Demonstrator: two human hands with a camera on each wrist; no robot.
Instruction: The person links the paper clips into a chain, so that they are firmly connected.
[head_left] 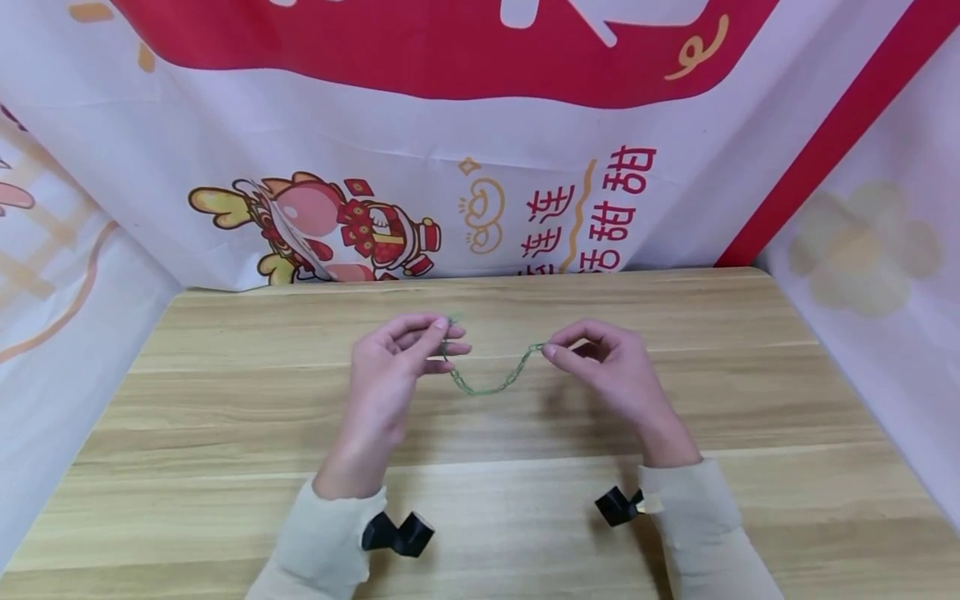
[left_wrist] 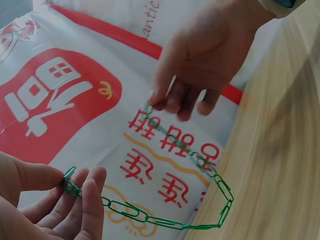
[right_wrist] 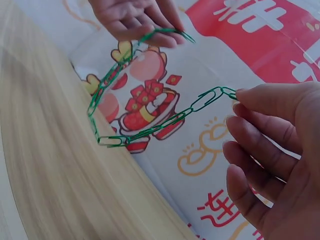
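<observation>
A chain of linked green paper clips (head_left: 491, 391) hangs in a sagging curve between both hands, above the table. One end is pinched between thumb and forefinger of my left hand (head_left: 390, 358), and a last clip (left_wrist: 69, 172) sticks up past the fingertips in the left wrist view. The chain runs across the other fingers of that hand. My right hand (head_left: 611, 358) pinches the opposite end clip (right_wrist: 229, 92) with thumb and forefinger, its other fingers loosely bent. Several links (right_wrist: 165, 124) show clearly in the right wrist view.
The wood-grain table (head_left: 480, 533) lies below both hands. A white printed cloth (head_left: 420, 133) with red lettering and cartoon figures stands behind it, with more cloth along the left and right sides. Black wrist devices (head_left: 397, 534) sit at both pale sleeves (head_left: 693, 508).
</observation>
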